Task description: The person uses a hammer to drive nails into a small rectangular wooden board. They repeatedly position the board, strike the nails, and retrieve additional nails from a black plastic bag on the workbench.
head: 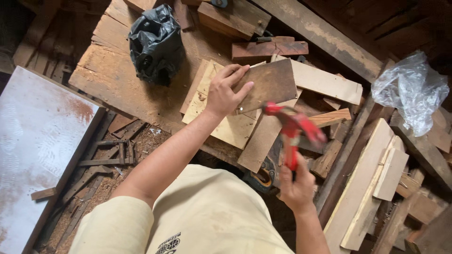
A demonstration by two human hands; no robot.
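Note:
My left hand (225,91) presses down on a dark brown thin board (270,82) that lies tilted on a stack of pale wood pieces (230,127) on the workbench. My right hand (295,186) grips the handle of a red tool (293,131), blurred by motion, held just right of the board's lower corner. The tool's red head points toward the board's edge near my left thumb. A small shiny spot shows at the board's lower left corner.
A black plastic bag (156,42) lies on the bench at upper left. A clear plastic bag (412,91) sits at right. Loose planks and offcuts (376,183) pile up at right. A white sheet (35,141) lies at left. Sawdust covers the floor.

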